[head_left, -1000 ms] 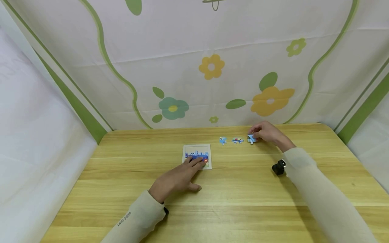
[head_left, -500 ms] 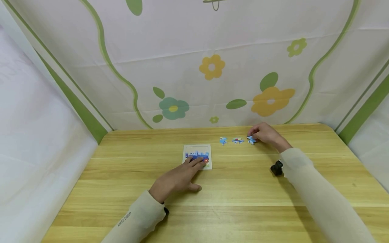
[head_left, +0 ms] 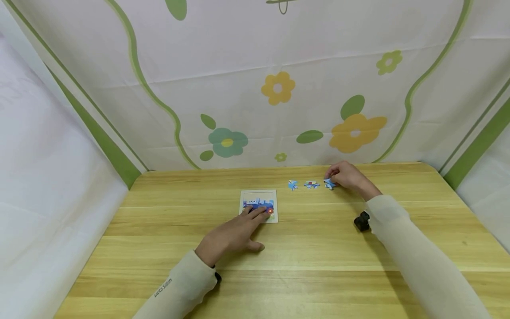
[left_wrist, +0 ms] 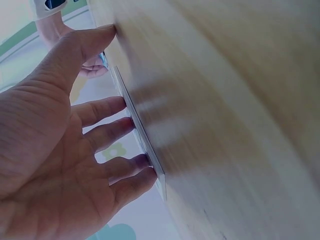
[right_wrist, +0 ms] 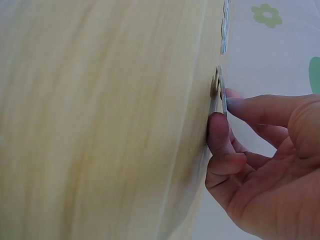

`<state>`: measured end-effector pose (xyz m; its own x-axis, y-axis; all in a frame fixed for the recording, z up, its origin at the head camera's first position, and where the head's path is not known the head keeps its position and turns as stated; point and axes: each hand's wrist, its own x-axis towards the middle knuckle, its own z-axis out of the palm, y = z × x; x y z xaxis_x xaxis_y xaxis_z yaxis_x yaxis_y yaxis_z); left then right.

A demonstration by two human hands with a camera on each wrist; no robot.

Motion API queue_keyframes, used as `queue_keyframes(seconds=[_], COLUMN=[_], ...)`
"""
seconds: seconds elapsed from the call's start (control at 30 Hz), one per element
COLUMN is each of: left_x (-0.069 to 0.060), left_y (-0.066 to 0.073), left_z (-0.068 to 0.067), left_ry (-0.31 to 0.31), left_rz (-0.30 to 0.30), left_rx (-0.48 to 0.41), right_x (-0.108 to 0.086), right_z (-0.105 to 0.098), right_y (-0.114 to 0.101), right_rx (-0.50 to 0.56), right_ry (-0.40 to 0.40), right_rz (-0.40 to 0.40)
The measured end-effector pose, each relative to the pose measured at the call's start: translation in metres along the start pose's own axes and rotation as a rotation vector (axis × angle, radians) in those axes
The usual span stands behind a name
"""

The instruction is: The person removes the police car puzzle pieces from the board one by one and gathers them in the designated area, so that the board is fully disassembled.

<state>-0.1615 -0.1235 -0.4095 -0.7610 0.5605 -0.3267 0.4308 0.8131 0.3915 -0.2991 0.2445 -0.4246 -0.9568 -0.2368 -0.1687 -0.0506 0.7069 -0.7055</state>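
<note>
A square jigsaw board (head_left: 259,192) with a pale frame and a blue cartoon picture lies on the table. The fingertips of my left hand (head_left: 235,235) rest on its lower part and cover some of the picture; the thumb sticks out to the side. Farther right, my right hand (head_left: 347,174) pinches a light-blue puzzle piece (head_left: 328,182) between thumb and finger. In the right wrist view that piece (right_wrist: 222,85) is tilted, one edge lifted off the wood. To its left lie a piece with red and yellow patches (head_left: 312,184) and a light-blue piece (head_left: 292,184).
The wooden table (head_left: 303,270) ends at the back against a white curtain (head_left: 255,119) printed with flowers. White fabric also hangs at both sides. A black wrist camera (head_left: 361,221) sits below the right sleeve, close above the table.
The puzzle piece in my right hand has turned and tilted, and the right wrist has shifted slightly left. My left hand and the board have stayed put.
</note>
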Motion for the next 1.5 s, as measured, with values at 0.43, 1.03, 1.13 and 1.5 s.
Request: queue_keyframes(seconds=[0.43,1.03,1.13,1.5], left_x=[0.001,0.001,0.000,-0.004], left_y=[-0.001,0.000,0.000,-0.001], left_z=[0.002,0.000,0.000,0.001], left_ry=[0.007,0.005,0.004,0.025], left_rz=[0.015,0.005,0.000,0.011], left_rx=[0.000,0.007,0.013,0.058], right_x=[-0.002,-0.002,-0.002,0.005], right_z=[-0.002,-0.001,0.000,0.035], right_y=[0.003,0.005,-0.001,-0.051], right_rx=[-0.006,-0.026,-0.044,-0.030], right_ry=[-0.023,-0.020,-0.005,-0.020], right_rz=[-0.013,-0.040,-0.047,-0.215])
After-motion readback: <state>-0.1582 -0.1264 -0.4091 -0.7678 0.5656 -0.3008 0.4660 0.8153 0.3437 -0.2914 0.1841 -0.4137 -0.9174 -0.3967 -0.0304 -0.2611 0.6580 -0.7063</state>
